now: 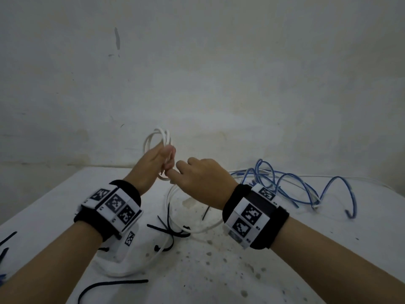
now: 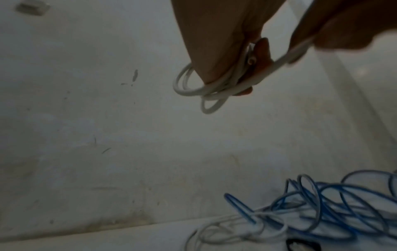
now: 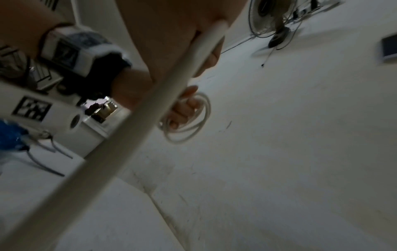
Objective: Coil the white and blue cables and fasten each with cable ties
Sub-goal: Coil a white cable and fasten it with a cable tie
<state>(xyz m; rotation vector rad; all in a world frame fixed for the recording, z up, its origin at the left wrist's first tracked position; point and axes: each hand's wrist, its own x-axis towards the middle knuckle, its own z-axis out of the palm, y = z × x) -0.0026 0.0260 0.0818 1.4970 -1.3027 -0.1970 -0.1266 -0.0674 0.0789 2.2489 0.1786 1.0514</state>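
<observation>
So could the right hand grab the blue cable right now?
Probably not yet: the right hand is gripping the white cable. The blue cable lies uncovered on the table beside it, once it lets go.

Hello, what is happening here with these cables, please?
A person is coiling the white cable. The left hand holds a few finished loops in the air, and the right hand grips the loose part of the same cable, feeding it in. The blue cable lies uncoiled on the table at the right. Black cable ties lie on the table, not yet used.
</observation>
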